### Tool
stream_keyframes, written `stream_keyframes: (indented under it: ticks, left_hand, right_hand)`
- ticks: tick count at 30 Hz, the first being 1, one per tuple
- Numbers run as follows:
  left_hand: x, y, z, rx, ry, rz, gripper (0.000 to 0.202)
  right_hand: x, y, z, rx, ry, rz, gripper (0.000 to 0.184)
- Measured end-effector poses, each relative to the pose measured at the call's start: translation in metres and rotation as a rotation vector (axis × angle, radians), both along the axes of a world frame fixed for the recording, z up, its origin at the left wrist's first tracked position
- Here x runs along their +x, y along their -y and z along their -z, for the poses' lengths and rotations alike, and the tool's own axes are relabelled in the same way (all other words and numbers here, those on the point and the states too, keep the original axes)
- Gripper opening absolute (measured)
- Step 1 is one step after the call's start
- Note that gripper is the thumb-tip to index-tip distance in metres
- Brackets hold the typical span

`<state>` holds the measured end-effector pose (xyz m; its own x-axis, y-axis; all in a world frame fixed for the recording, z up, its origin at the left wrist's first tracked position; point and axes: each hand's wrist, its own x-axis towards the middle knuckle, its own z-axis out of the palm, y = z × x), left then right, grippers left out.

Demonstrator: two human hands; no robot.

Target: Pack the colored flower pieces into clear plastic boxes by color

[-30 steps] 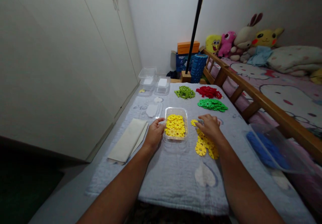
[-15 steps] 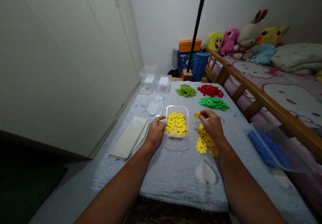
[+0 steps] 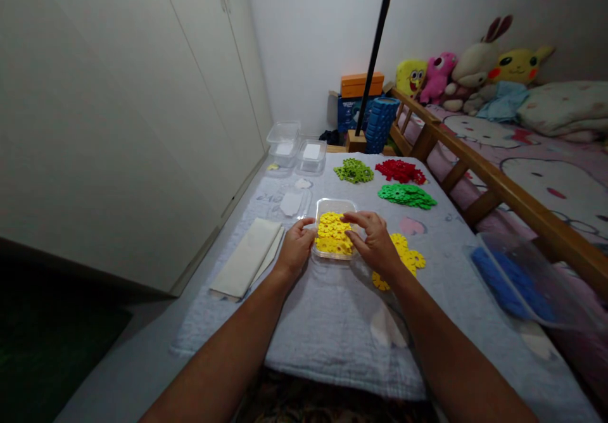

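Note:
A clear plastic container point(image 3: 336, 205) holds several yellow flower-shaped discs point(image 3: 332, 230) and stands in the middle of the table. My left hand point(image 3: 298, 244) grips its left wall between thumb and fingers. Over the container's right side, my right hand point(image 3: 375, 239) has its thumb and forefinger apart, the fingertips close above the yellow discs. I see no disc between those fingers. A loose pile of yellow discs point(image 3: 403, 258) lies on the cloth to the right, partly covered by my right hand and forearm.
Light green point(image 3: 353, 170), red point(image 3: 400, 171) and green point(image 3: 407, 195) piles lie at the back right. A container of blue pieces point(image 3: 510, 280) is at the right edge. Clear boxes point(image 3: 311, 155), a lid point(image 3: 291, 203) and a folded cream cloth point(image 3: 249, 258) are left. A wooden bed rail point(image 3: 498, 189) borders the table.
My right hand has moved left from beside the yellow pile to the container; the disc it held is no longer in its fingers. My left hand keeps its grip.

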<state>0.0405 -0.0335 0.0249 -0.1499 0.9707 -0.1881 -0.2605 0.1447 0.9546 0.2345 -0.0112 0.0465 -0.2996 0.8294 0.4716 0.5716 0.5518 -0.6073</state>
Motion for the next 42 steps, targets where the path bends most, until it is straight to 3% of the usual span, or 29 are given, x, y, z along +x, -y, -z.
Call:
stream_keyframes:
  ticks: [7,11,16,20,25,33,38,42]
  left_hand:
    - [0.001,0.001,-0.002,-0.007,0.000,-0.006,0.052]
    - [0.001,0.000,-0.001,-0.009,0.004,-0.012,0.052]
    - [0.000,-0.001,0.000,-0.003,0.009,-0.007,0.050]
    - [0.001,0.000,-0.002,-0.001,0.018,0.002,0.047]
    - [0.000,0.000,0.000,0.005,0.002,-0.002,0.049]
    - [-0.001,-0.001,0.004,-0.007,0.013,0.008,0.052]
    - [-0.002,-0.001,0.004,0.006,-0.006,0.011,0.052]
    - [-0.002,-0.002,0.005,0.011,-0.008,0.013,0.052]
  right_hand:
    - [0.052,-0.028,0.010,0.065,0.002,0.260,0.022]
    - [0.083,-0.042,0.023,-0.056,0.163,0.379,0.021]
    - [0.096,-0.041,0.029,-0.246,0.487,0.337,0.018]
    - [0.091,-0.037,0.024,-0.266,0.584,0.281,0.018]
    - [0.087,-0.038,0.020,-0.306,0.465,0.233,0.009]
    - [0.082,-0.033,0.005,-0.272,0.126,0.132,0.014]
    - [0.054,-0.020,-0.010,-0.298,-0.207,0.056,0.020]
    - [0.025,-0.014,-0.006,-0.215,-0.262,0.030,0.017]
